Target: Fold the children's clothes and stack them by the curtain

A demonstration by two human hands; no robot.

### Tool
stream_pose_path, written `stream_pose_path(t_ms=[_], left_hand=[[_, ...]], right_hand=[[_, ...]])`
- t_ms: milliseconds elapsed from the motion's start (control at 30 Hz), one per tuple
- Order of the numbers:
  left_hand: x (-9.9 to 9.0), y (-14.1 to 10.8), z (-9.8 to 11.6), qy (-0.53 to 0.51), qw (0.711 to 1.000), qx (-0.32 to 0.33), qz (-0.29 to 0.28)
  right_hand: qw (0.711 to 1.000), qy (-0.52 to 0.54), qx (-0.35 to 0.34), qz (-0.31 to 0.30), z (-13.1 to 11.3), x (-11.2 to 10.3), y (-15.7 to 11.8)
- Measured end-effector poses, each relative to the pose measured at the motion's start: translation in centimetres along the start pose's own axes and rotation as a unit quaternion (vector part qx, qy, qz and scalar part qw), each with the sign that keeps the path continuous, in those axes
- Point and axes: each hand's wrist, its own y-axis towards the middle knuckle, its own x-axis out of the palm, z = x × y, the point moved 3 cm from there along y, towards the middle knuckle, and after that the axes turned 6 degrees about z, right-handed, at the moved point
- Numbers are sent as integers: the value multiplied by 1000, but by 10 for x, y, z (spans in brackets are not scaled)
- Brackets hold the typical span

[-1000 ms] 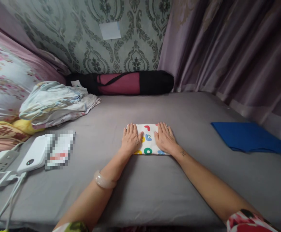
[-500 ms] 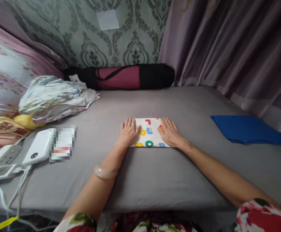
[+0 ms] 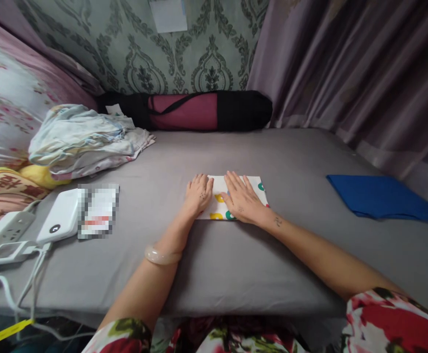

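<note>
A folded white cloth printed with coloured letter shapes lies flat on the grey sheet. My left hand rests at the cloth's left edge, fingers stretched forward and pointing away from me. Across the cloth's middle and right part, my right hand lies palm down with its fingers extended and thumb out to the left. Neither hand grips the cloth. Part of the print is covered by my right hand.
A folded blue cloth lies at right. At left are crumpled pale clothes, a white power bank, a power strip with cables and a blurred packet. A black and maroon long bag lies along the wall.
My right hand has slid left from the cloth's right edge onto its middle, uncovering the right end. My left hand stays at the left edge. The view has shifted slightly.
</note>
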Motion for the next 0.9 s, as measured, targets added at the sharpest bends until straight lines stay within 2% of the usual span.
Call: stream_pose_path(t_ms=[100, 267, 600, 700, 900], left_hand=[[-1, 0, 0, -14, 1000, 0, 5], [1, -1, 1, -28, 999, -1, 17], [12, 4, -11, -35, 997, 51, 52], [11, 3, -10, -25, 998, 49, 24], [4, 7, -5, -4, 997, 54, -55]], right_hand=[[1000, 25, -5, -11, -12, 13, 1], [998, 51, 15, -23, -11, 31, 0], [994, 95, 21, -49, -2, 28, 2], [994, 90, 46, -36, 11, 25, 4], [992, 54, 113, -27, 51, 13, 8]])
